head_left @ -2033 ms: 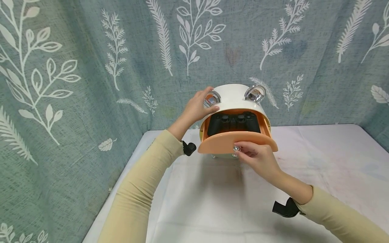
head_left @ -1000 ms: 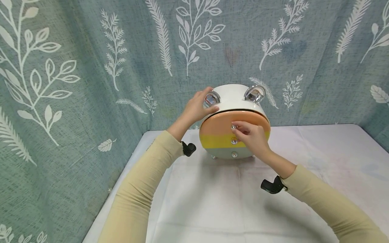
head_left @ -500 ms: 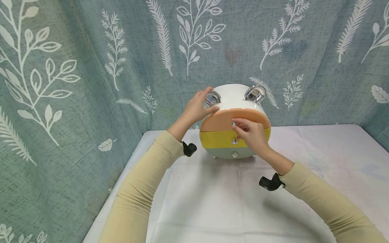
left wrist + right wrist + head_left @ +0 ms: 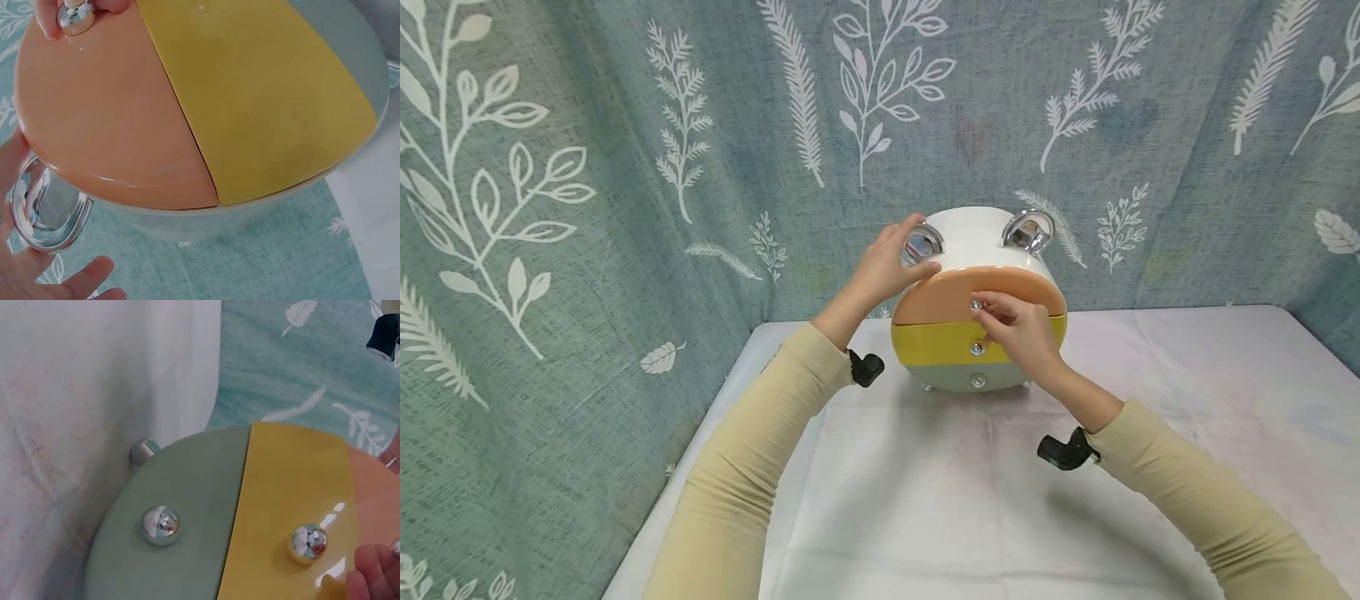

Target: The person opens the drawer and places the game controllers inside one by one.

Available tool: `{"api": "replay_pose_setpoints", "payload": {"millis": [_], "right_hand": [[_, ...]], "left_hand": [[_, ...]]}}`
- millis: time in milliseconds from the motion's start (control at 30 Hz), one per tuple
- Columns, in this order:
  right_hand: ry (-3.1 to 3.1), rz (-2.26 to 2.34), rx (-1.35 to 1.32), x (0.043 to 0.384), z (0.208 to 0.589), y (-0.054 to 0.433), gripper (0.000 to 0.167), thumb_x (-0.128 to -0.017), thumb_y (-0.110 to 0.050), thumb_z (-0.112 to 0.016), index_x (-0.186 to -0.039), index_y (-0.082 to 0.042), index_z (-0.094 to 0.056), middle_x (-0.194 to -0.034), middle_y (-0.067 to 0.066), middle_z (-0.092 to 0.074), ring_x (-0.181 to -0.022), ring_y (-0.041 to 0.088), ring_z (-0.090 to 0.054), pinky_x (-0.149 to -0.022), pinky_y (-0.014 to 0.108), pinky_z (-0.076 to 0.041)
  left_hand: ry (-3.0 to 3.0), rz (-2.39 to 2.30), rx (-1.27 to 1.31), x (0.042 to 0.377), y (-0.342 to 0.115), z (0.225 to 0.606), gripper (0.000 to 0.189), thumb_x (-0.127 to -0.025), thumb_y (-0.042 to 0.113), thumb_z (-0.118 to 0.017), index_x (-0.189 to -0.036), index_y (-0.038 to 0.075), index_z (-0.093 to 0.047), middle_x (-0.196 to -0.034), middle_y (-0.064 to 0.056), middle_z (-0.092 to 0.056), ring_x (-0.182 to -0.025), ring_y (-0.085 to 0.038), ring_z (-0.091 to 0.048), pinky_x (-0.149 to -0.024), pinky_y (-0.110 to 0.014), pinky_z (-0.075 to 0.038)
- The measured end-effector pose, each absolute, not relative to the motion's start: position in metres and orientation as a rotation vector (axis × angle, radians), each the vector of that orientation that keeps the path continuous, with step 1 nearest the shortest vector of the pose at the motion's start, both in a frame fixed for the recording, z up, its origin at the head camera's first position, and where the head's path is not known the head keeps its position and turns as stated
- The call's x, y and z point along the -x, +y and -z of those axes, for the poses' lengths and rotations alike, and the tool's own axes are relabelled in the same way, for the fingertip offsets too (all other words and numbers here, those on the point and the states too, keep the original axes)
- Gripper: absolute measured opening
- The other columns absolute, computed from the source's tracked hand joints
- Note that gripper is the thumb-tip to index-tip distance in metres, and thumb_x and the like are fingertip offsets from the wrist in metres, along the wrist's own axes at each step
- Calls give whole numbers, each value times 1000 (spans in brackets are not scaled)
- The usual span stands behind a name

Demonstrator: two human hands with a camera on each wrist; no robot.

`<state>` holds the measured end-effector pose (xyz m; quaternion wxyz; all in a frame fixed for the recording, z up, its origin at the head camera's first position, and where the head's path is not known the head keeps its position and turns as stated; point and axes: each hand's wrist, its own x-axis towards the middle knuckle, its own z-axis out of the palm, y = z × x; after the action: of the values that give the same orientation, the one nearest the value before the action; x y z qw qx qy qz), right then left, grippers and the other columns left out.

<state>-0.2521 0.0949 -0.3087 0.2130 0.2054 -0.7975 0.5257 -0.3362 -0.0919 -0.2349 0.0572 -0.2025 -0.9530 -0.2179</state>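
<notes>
A small alarm-clock-shaped drawer cabinet (image 4: 972,237) stands on the table, white on top, with an orange drawer (image 4: 932,300), a yellow drawer (image 4: 928,343) and a grey-green drawer (image 4: 942,378). All three fronts sit flush. My right hand (image 4: 1022,333) pinches the orange drawer's silver knob (image 4: 76,19) between thumb and fingers. At the cabinet's upper left, my left hand (image 4: 882,262) holds round the chrome ring (image 4: 47,212), thumb on the front rim, other fingers spread behind it. The yellow drawer's knob (image 4: 307,542) and the grey-green drawer's knob (image 4: 161,525) are untouched.
A second chrome ring (image 4: 1030,232) juts from the cabinet's upper right. Short metal feet (image 4: 144,451) lift it off the white-covered table (image 4: 910,500). A leaf-patterned green curtain (image 4: 737,125) hangs close behind and along the left side.
My right hand has pushed the orange drawer in by its knob, hiding the black game controller inside. Over the last half second both hands have stayed practically still.
</notes>
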Motion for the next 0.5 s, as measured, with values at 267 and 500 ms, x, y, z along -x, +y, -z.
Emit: {"api": "replay_pose_setpoints", "payload": {"millis": [267,500], "right_hand": [[-2263,-1514,-599,255,308,100,29,-86,1,-61,-113,9,-60,-89,26,-66,-64,40,-62,-59,38,-53],[-2317,-1510,-638,267,326,119,33,-87,-5,-61,-120,0,-59,-88,22,-67,-57,24,-62,-57,27,-52]], "left_hand": [[-2881,682,623,337,-93,236,74,-83,46,-62,-144,25,-25,-146,-10,-28,-127,-34,-37,-96,-50,-37],[-2872,703,628,337,-93,236,74,-83,46,-63,-143,25,-25,-145,-10,-28,-127,-35,-37,-95,-51,-37]]}}
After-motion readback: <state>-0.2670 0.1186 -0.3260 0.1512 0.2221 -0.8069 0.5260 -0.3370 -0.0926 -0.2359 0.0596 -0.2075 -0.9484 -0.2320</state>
